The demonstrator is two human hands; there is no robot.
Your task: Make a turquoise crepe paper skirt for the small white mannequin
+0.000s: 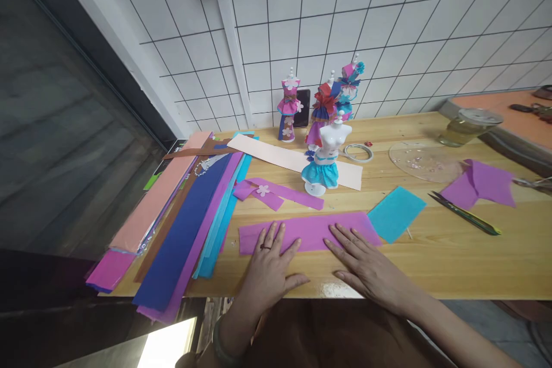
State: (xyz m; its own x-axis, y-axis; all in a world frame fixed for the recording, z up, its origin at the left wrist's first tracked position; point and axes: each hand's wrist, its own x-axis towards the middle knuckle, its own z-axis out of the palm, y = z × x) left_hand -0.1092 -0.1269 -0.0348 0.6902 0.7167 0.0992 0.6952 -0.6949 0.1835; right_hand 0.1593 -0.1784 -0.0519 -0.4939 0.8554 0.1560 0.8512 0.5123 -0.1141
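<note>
A purple crepe paper strip [308,230] lies flat near the front edge of the wooden table [431,253]. My left hand [269,270] rests palm down with its fingers spread on the strip's left part. My right hand [366,267] also lies flat, fingertips on the strip's right part. Neither hand grips anything. Just behind the strip stands a small white mannequin [325,155] in a teal paper skirt. A teal paper piece [395,214] lies to the right of the strip.
Long crepe paper sheets [181,230] in peach, brown, blue and purple lie at the left. Dressed mannequins [319,106] stand at the wall. Scissors [463,213], purple scraps [478,184], a clear plate [425,162], a tape ring [357,153] and a glass jar [468,126] sit at the right.
</note>
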